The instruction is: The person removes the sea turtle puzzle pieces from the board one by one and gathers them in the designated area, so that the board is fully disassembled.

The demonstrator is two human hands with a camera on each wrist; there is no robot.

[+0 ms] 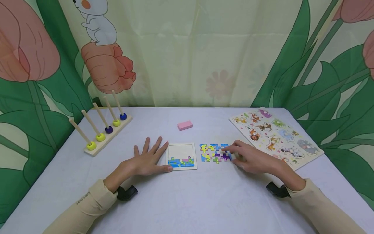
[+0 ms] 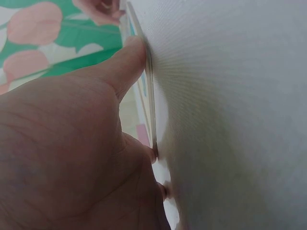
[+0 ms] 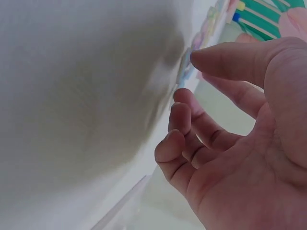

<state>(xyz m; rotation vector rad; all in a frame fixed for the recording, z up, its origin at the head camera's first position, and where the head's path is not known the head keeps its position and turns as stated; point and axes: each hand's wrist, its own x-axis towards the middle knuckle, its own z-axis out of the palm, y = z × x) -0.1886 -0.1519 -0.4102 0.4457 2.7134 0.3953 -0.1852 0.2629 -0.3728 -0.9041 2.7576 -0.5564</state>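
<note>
My left hand (image 1: pixel 147 162) lies with its fingers spread at the left side of a small white puzzle tray (image 1: pixel 195 157). Its thumb (image 2: pixel 132 55) rests on the tray's near left corner and the index fingertip is at the far left one. Along the tray's bottom runs a strip of joined blue jigsaw pieces (image 1: pixel 178 163). To the right lies a group of colourful jigsaw pieces (image 1: pixel 206 148), yellow, blue, purple and green. Over its right side my right hand (image 1: pixel 252 157) reaches, index fingertip on the pieces, thumb by their edge, other fingers (image 3: pixel 180 115) loosely bent.
A pink block (image 1: pixel 185 125) lies beyond the tray. At the back left stands a wooden peg rack (image 1: pixel 109 138) with yellow and dark blue beads. An animal puzzle board (image 1: pixel 263 136) lies at the right, beyond my right hand and partly behind its wrist.
</note>
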